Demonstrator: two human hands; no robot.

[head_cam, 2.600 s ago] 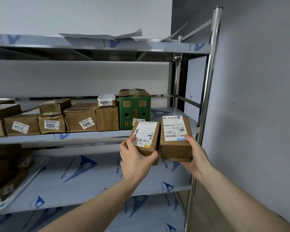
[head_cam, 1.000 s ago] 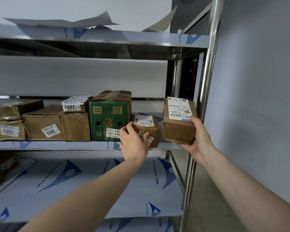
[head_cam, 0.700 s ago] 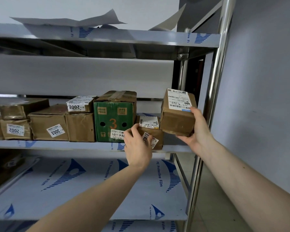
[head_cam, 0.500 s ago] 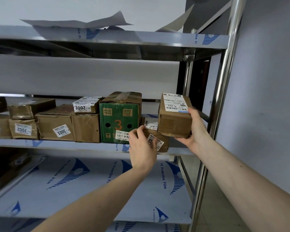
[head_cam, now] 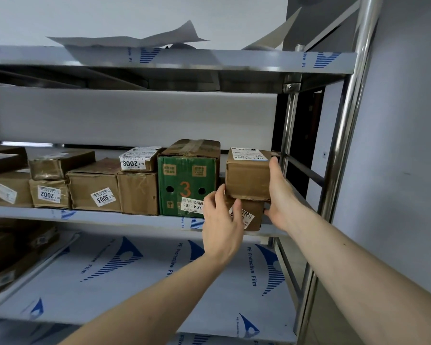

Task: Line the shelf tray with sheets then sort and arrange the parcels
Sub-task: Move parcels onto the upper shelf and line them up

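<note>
Right hand [head_cam: 281,195] grips the top box [head_cam: 246,178] by its right side, thumb up the front corner, fingers hidden behind. Left hand [head_cam: 222,220] holds the lower box [head_cam: 249,212], fingertips at its front-left edge. Top box sits on the lower one, at the right end of the middle shelf [head_cam: 110,217], touching the green box [head_cam: 188,180].

Both look light, stiff cardboard — one-hand loads. Taped faces may be slick; grab opposite sides, not the labels.

Middle shelf: a row of brown parcels, some stacked two high. Top shelf [head_cam: 234,61]: loose sheets, edges curling up.
</note>
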